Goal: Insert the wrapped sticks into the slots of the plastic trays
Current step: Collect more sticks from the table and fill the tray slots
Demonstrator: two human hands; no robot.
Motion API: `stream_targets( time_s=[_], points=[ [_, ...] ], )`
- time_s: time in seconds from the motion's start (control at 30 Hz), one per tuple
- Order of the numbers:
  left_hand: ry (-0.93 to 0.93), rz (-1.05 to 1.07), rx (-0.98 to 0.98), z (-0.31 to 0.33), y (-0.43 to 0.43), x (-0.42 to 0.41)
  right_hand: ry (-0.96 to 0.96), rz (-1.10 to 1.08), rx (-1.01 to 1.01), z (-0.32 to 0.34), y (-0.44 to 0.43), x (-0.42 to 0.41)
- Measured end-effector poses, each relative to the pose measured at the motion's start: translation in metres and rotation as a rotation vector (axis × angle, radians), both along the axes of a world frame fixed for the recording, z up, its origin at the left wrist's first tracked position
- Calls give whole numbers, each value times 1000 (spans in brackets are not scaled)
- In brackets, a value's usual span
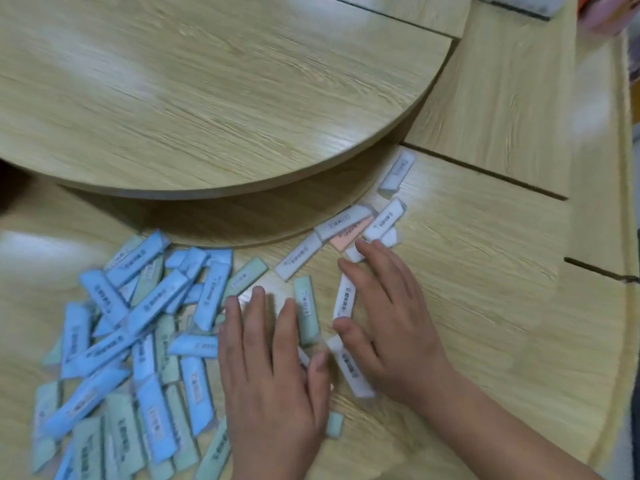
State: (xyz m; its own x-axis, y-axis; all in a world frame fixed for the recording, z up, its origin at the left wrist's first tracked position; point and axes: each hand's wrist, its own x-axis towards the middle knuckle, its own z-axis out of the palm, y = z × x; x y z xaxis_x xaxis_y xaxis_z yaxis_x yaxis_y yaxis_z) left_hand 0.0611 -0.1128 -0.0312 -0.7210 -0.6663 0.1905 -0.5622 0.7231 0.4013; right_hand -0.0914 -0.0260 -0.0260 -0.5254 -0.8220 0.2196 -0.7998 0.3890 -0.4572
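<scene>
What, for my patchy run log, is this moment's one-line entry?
left hand flat at stick pile | right hand spread over white sticks | trays unseen

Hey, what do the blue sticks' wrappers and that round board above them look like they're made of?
Blue sticks: the wrappers look like matte paper or thin film, flat-coloured with dark printed text. The blur leaves it open which.
Round board: light wood-grain surface, probably laminate or veneer. Pale glare patches suggest a smooth, slightly glossy finish.
</scene>
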Motion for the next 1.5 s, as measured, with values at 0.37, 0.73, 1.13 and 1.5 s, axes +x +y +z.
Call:
stream_targets(
  time_s=[0.37, 0.73, 1.13, 1.5],
  points=[
    [-307, -158, -17, 14, -25, -83, 51, 47, 377, 7, -23, -133],
    [-346, -246, 3, 10, -4, -57, 11, 237, 335, 3, 21, -76],
    [-252, -53, -59, 22, 31, 11, 2, 286, 295, 3, 24, -33],
    [-311, 112, -91, 0, 42, 11, 70, 240, 282, 4, 23, -13]
  ],
)
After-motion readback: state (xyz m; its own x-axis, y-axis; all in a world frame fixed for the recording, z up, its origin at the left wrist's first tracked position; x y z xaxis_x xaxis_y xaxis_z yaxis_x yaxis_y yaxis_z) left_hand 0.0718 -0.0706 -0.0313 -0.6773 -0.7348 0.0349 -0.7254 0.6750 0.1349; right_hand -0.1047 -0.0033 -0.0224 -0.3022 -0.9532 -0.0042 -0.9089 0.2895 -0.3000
